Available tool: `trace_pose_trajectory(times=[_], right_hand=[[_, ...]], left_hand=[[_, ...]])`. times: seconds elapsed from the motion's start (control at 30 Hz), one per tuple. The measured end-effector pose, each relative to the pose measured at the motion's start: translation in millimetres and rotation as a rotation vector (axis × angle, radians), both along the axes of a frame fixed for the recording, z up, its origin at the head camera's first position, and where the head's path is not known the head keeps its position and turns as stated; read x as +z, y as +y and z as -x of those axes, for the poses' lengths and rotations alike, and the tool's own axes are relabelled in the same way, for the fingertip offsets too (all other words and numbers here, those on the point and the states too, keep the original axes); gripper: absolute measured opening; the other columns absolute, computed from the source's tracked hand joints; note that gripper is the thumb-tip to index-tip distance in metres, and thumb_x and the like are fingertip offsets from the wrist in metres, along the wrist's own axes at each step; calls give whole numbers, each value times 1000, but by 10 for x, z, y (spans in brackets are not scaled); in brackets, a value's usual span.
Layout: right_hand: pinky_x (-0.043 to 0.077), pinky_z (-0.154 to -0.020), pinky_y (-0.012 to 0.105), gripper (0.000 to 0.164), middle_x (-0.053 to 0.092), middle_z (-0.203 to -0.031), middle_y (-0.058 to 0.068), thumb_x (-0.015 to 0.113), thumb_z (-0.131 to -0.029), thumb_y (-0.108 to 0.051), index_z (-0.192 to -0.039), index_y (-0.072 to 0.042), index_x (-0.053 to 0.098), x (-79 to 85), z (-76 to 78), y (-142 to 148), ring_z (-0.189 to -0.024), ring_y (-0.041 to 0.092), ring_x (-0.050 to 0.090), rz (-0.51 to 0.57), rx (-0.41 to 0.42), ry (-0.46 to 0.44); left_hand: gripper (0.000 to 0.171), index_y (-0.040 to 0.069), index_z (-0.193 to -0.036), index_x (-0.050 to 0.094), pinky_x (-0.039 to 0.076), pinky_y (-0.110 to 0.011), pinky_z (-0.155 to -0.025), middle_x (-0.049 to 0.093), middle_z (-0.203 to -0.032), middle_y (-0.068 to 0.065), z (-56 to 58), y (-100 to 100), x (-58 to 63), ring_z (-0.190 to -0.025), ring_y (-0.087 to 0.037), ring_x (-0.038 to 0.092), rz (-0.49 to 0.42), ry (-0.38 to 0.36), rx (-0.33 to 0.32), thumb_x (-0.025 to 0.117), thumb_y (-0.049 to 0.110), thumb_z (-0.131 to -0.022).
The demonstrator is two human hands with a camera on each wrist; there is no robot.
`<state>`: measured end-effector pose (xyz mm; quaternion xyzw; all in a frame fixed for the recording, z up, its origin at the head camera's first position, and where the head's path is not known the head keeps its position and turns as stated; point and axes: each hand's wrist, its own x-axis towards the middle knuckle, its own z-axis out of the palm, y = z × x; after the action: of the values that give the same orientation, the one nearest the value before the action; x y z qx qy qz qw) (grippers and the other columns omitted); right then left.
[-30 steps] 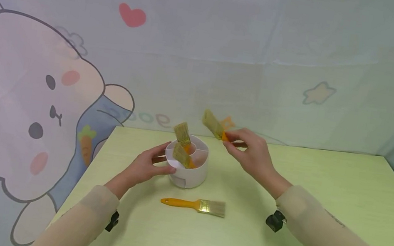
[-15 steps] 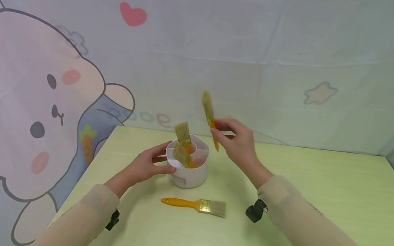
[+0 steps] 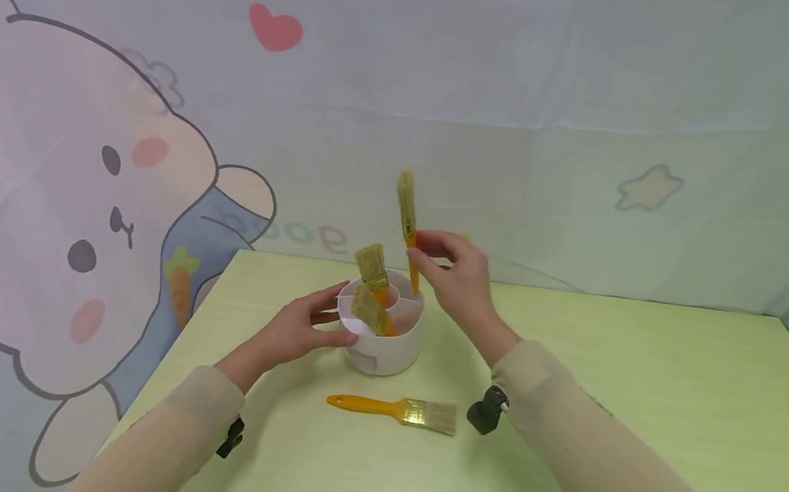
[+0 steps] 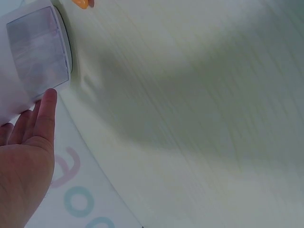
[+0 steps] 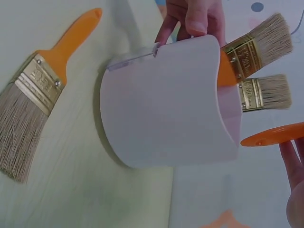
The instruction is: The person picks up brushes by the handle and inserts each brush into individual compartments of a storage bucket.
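Note:
My left hand (image 3: 295,329) grips the left side of a white round divided holder (image 3: 390,356), thumb at its front rim and fingers along the side. Two paintbrushes stand in it bristles up: one (image 3: 372,264) near the central ring, another (image 3: 372,310) leaning in the front compartment. My right hand (image 3: 456,278) pinches a third paintbrush (image 3: 406,207) by its orange handle, bristles up. Its handle end overlaps the holder's back right opening in the head view; in the right wrist view the handle (image 5: 270,135) points at the open rim from just outside.
Another paintbrush (image 3: 390,409) lies flat on the pale green table (image 3: 618,378) in front of the holder, its bristles to the right. A printed cloth (image 3: 463,79) with a cartoon animal hangs along the table's back edge. The forearms reach in from both sides.
My right hand has moved left toward the holder and turned the paintbrush from slanted to nearly upright, its handle now over the opening. The left hand and holder have stayed in place.

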<state>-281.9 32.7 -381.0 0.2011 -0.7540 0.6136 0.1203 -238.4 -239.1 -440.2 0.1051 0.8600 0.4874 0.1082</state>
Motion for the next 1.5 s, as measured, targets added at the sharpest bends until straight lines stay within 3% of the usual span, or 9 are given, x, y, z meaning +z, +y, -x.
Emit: trace_pose_trajectory(times=[0.67,1.13,1.37,1.5], right_hand=[[65,-92,43,27,77,-118,17,79,-98,-9,-123,2,76,-342,7,30,-108,32,74,-84,-14,-4],[66,-89,35,27,76,-116,15,79,-98,-8,-124,1,75,-419,-4,-15,-108,30,75,-175,41,74],[65,-92,44,24,77,-111,13,80,-97,-8,-119,0,77,-448,-5,-32,-104,29,76,-258,33,194],[64,-93,44,22,78,-110,10,80,-97,-11,-118,-3,79,-464,5,-25,-103,26,75,-312,14,212]], left_hand=[[90,18,-170,33,49,-53,-116,44,-167,-14,9,-22,-26,-149,-40,49,-3,24,-10,84,27,-96],[89,18,-169,33,50,-53,-115,42,-169,-12,17,-24,-28,-148,-39,50,-12,41,-21,84,25,-96],[89,19,-169,34,50,-53,-115,42,-169,-11,10,-22,-25,-149,-39,49,-11,34,-19,84,26,-96],[89,19,-169,34,50,-54,-115,42,-169,-12,2,-14,-17,-149,-40,49,-8,31,-18,83,27,-96]])
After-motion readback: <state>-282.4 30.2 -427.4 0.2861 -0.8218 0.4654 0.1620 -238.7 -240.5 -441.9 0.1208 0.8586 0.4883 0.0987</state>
